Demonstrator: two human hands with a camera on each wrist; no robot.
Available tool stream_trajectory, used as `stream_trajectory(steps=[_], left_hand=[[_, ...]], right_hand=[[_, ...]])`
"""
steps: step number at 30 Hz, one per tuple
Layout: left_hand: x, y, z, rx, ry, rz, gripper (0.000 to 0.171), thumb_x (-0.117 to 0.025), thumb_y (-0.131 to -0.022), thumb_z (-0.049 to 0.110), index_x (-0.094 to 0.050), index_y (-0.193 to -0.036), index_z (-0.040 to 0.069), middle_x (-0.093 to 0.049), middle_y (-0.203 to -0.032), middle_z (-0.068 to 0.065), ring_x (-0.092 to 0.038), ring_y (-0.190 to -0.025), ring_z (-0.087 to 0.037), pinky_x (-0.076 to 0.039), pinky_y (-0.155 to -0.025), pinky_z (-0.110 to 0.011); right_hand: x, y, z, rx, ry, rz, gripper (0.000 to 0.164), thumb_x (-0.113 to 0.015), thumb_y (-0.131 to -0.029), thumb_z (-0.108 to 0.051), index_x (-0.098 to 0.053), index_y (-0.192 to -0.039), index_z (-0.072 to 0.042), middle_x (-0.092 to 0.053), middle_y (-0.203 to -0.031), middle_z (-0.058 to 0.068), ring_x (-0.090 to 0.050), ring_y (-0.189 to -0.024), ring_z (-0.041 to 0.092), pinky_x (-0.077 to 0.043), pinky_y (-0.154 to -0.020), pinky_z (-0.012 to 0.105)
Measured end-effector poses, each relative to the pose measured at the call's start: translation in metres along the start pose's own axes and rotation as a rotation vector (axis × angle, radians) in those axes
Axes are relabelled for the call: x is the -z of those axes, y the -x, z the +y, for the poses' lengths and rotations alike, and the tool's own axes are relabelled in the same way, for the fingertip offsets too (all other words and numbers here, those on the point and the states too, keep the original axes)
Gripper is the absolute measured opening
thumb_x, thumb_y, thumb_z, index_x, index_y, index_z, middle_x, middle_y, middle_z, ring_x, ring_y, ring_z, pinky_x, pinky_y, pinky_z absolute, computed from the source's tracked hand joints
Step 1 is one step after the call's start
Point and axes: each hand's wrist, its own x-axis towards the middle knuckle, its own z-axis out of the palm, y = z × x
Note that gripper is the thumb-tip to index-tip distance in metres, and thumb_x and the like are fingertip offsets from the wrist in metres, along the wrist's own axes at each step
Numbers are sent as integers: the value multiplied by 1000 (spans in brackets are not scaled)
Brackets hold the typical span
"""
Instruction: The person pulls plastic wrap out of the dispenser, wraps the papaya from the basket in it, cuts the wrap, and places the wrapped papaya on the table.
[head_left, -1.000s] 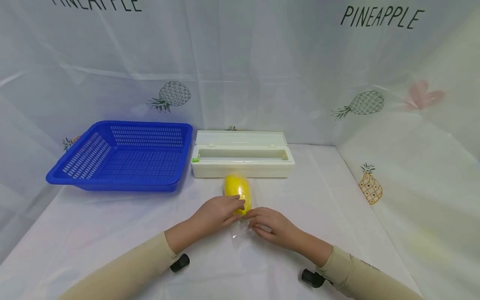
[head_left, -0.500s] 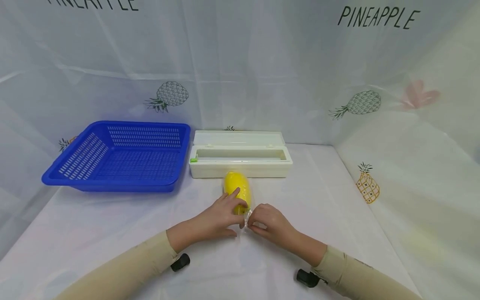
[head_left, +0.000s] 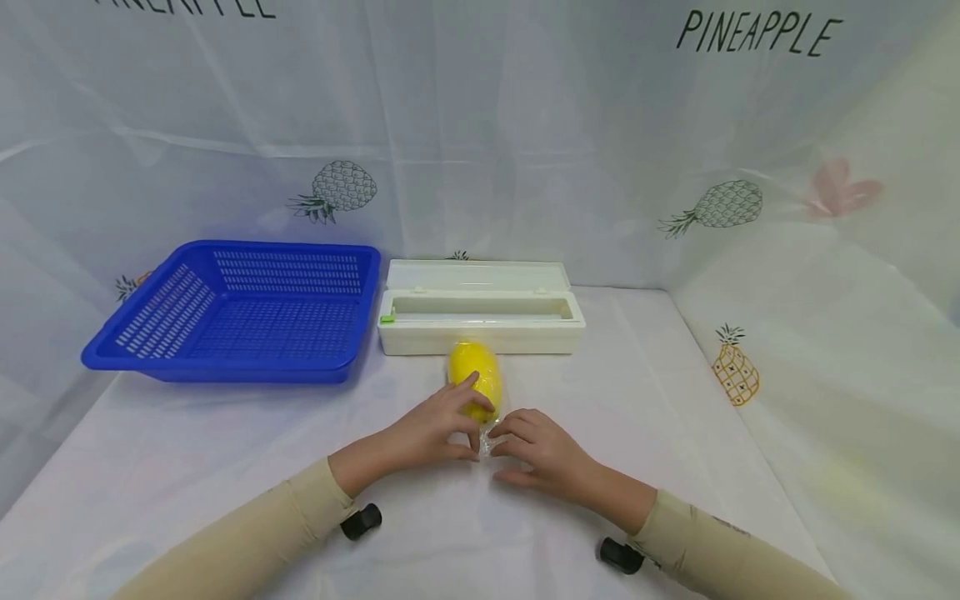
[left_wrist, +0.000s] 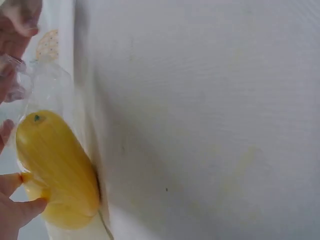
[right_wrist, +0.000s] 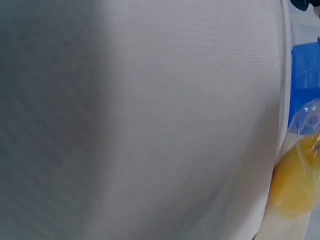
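A yellow oblong fruit [head_left: 474, 371] with a small green stem end lies wrapped in clear plastic wrap [head_left: 486, 438], gathered at the end nearest the person. My left hand [head_left: 431, 432] reaches over the fruit, forefinger touching it, while thumb and a curled finger meet at the gathered wrap. Just right of the twist, my right hand [head_left: 551, 457] has its fingertips at the film and its thumb spread away. The left wrist view shows two fingertips on the fruit [left_wrist: 60, 170] and loose film [left_wrist: 50, 85] standing past the stem end. Fruit [right_wrist: 295, 182] and film appear at the right wrist view's edge, without the hand.
Behind the fruit stands a long white wrap box [head_left: 480, 340], its lid raised, with a green slider at left. A blue slotted basket [head_left: 247, 367] sits at the back left. White cloth covers the table [head_left: 645, 392] and the printed walls.
Wrap at the near end has been gathered into a twist. My right hand pinched it half a second ago and has since spread its fingers. My left thumb has come up to its fingers.
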Motion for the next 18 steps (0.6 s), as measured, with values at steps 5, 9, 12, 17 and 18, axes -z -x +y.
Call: stream_trajectory(steps=[5, 9, 12, 17, 18], left_hand=[[3, 0, -4, 35, 95, 27, 17, -84, -77, 22, -67, -75, 21, -58, -124, 0, -28, -141, -39, -30, -111, -49], [6, 0, -5, 95, 176, 25, 17, -82, -79, 22, -66, -76, 22, -59, -124, 3, -26, -143, -33, -31, -110, -46], [8, 0, -7, 113, 212, 15, 16, -81, -80, 20, -65, -77, 22, -59, -124, 2, -25, -143, -31, -33, -110, -44], [10, -1, -9, 117, 231, -11, 15, -80, -82, 19, -65, -78, 20, -60, -126, 0, -25, -143, -30, -32, -110, -44], [11, 0, -9, 119, 232, -15, 15, -80, -82, 19, -66, -78, 20, -60, -126, 0, -25, -143, -30, -32, -111, -44]], right_hand=[[-5, -8, -3, -38, 91, -2, 40, -91, -66, -30, -64, -91, -13, -61, -104, 3, -55, -99, 20, -46, -89, 33], [-10, -16, -5, -63, 154, 13, 38, -91, -67, -24, -63, -88, -12, -62, -99, 3, -56, -94, 20, -47, -85, 33], [-9, -18, -5, -52, 155, 44, 27, -88, -70, -13, -65, -85, -12, -63, -96, 4, -57, -90, 20, -49, -83, 32], [-3, -13, -4, -18, 83, 62, 17, -79, -75, -2, -66, -81, -10, -68, -96, 4, -62, -92, 19, -51, -85, 31], [-1, -12, -4, -22, 68, 54, 17, -78, -75, -2, -65, -81, -10, -69, -97, 4, -63, -94, 19, -51, -86, 31]])
